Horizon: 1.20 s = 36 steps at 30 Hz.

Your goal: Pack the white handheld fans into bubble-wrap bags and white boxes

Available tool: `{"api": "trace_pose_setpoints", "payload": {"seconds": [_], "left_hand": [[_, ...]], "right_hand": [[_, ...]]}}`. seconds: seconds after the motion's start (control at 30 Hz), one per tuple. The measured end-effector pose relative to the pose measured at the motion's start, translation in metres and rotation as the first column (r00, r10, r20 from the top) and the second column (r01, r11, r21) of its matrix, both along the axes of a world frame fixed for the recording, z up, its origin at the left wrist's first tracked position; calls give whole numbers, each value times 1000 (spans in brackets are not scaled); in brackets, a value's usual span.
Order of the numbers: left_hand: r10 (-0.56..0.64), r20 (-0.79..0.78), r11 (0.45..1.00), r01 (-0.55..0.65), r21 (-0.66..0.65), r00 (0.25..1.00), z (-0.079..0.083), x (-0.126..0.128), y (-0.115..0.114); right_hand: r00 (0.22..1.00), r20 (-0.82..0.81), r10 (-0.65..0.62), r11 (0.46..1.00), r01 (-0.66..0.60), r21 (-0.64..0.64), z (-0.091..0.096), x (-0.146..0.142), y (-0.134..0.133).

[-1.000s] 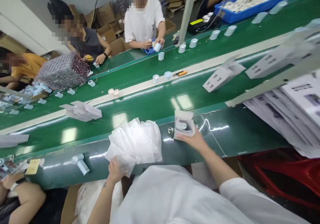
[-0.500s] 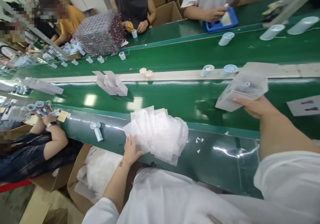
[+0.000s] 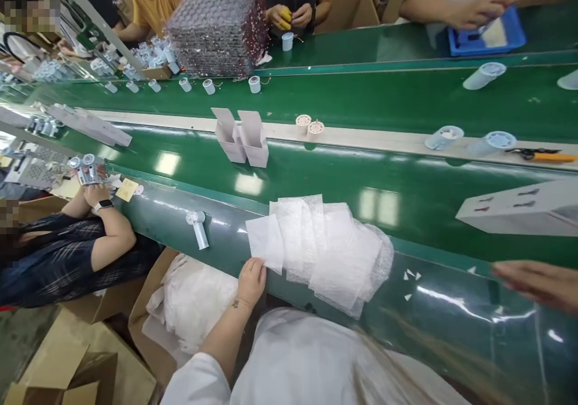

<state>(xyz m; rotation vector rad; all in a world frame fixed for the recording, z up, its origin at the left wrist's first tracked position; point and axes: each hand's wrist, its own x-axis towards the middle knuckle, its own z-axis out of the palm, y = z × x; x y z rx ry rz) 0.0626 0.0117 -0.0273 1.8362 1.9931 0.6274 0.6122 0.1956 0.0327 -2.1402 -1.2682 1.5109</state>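
My left hand (image 3: 251,281) pinches the lower edge of the leftmost white translucent packing bag (image 3: 265,242) between thumb and fingers. That bag lies at the left end of a fanned pile of bubble-wrap bags (image 3: 334,248) on the dark green bench. At the right edge my right hand (image 3: 539,281) is stretched out over the bench, slightly blurred, with nothing in it; part of it is cut off by the frame. Beyond it a white box (image 3: 524,209) printed with handheld fans lies on the green belt, apart from my fingers.
A light blue handheld fan (image 3: 197,227) lies left of the bags. Two open white boxes (image 3: 253,143) stand on the belt (image 3: 316,173). Below the bench, a carton (image 3: 139,309) holds more white bags. Co-workers sit at left and across. Orange-handled pliers (image 3: 548,155) lie at right.
My right hand has let go of the open white box and drawn back towards me. My left hand has gone from lying on the bags to pinching one's edge. The view has shifted left.
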Motion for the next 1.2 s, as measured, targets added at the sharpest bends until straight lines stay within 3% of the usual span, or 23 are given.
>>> {"api": "trace_pose_setpoints", "payload": {"seconds": [0.03, 0.07, 0.17, 0.23, 0.27, 0.33, 0.4, 0.43, 0.53, 0.57, 0.6, 0.63, 0.7, 0.77, 0.83, 0.87, 0.93, 1.0, 1.03, 1.1, 1.13, 1.2], "left_hand": [[86, 50, 996, -87, 23, 995, 4, 0, 7], [148, 122, 988, -152, 26, 982, 9, 0, 16], [163, 359, 986, -162, -34, 919, 24, 5, 40], [123, 455, 992, -101, -73, 882, 30, 2, 49], [119, 477, 992, -89, -86, 871, 32, -3, 51], [179, 488, 984, -145, -108, 854, 33, -24, 51], [331, 456, 942, -315, -115, 826, 30, -57, 48], [451, 406, 889, -442, -121, 795, 28, -76, 46], [791, 191, 612, -765, -204, 582, 20, -133, 48], [845, 139, 535, -808, -245, 517, 18, -148, 50], [870, 115, 492, -821, -289, 480, 16, -158, 52], [873, 118, 484, -812, -326, 473, 14, -164, 53], [860, 227, 509, -776, -373, 456, 15, -159, 54], [805, 460, 569, -706, -421, 375, 23, -133, 49], [674, 685, 675, -609, -417, 277, 35, -90, 40], [605, 747, 733, -560, -387, 275, 42, -66, 35], [496, 767, 837, -459, -297, 407, 56, -23, 29], [320, 759, 946, -239, -220, 567, 64, -3, 32], [262, 738, 965, -164, -205, 622, 65, -6, 38], [281, 663, 959, -182, -217, 693, 61, -37, 59], [427, 565, 902, -376, -211, 706, 56, -62, 72], [541, 495, 829, -528, -181, 680, 41, -115, 102]], "right_hand": [[997, -76, 17, 992, -27, -126, 9, -40, -11], [979, -200, 25, 986, -57, -158, 16, -89, -21], [803, -557, 211, 944, -316, -98, 27, -256, -42], [759, -536, 371, 916, -394, 75, 19, -349, -44], [789, -454, 415, 908, -393, 146, 12, -383, -43], [816, -374, 441, 897, -392, 202, -4, -422, -37], [846, -283, 452, 887, -391, 247, -16, -434, -29], [860, -208, 466, 869, -401, 290, -19, -436, -26], [852, 78, 518, 750, -496, 437, -19, -440, -21], [825, 138, 548, 705, -545, 455, -17, -443, -20], [793, 172, 585, 670, -592, 448, -14, -446, -20], [755, 186, 629, 643, -639, 423, -10, -448, -19], [674, 202, 710, 598, -729, 331, 0, -446, -17], [646, 242, 724, 604, -763, 230, 11, -438, -18], [715, 197, 670, 682, -699, 215, 22, -429, -23], [768, 85, 635, 737, -635, 232, 25, -426, -27], [803, -272, 531, 846, -480, 234, 29, -428, -37], [775, -534, 339, 939, -315, 139, 26, -432, -45], [778, -587, 225, 971, -226, 73, 23, -434, -48], [792, -611, -2, 996, -54, -74, 17, -431, -48], [779, -620, -99, 986, -5, -165, 13, -427, -47], [737, -629, -246, 934, 8, -356, 8, -415, -45]]}}
